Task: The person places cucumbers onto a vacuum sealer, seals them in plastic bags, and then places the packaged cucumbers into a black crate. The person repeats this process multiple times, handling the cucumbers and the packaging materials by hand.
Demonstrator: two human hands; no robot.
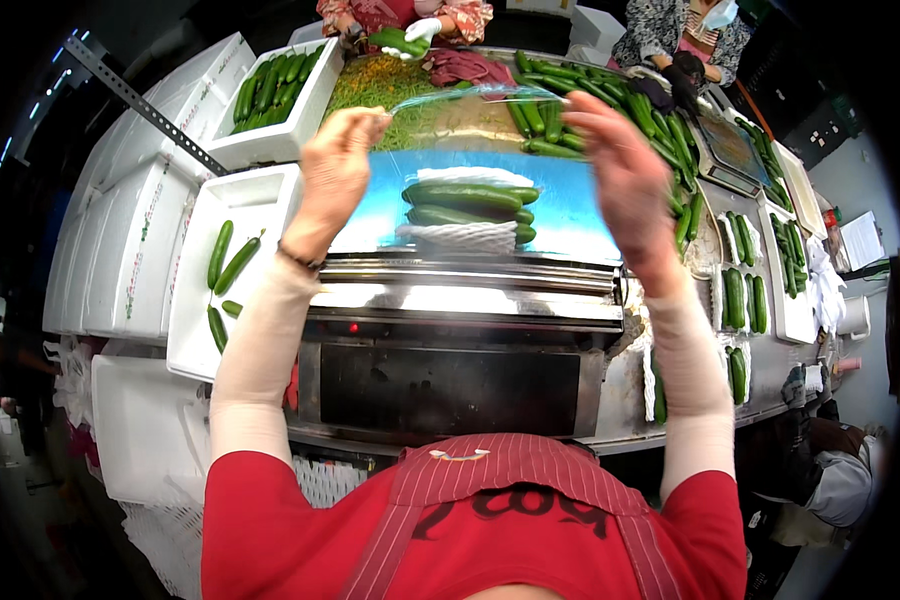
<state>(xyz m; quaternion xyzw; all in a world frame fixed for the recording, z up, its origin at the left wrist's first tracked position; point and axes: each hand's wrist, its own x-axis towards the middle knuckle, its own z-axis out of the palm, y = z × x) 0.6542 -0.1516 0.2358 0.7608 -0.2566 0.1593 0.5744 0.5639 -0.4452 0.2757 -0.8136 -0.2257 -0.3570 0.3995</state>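
Overhead, film (470, 98) between both hands' grip, cucumbers (467, 203) below

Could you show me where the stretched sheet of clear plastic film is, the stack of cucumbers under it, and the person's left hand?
clear plastic film (480, 95), head view, its upper edge.
stack of dark green cucumbers (465, 196), head view, top cucumber's middle.
left hand (336, 165), head view, back of hand.
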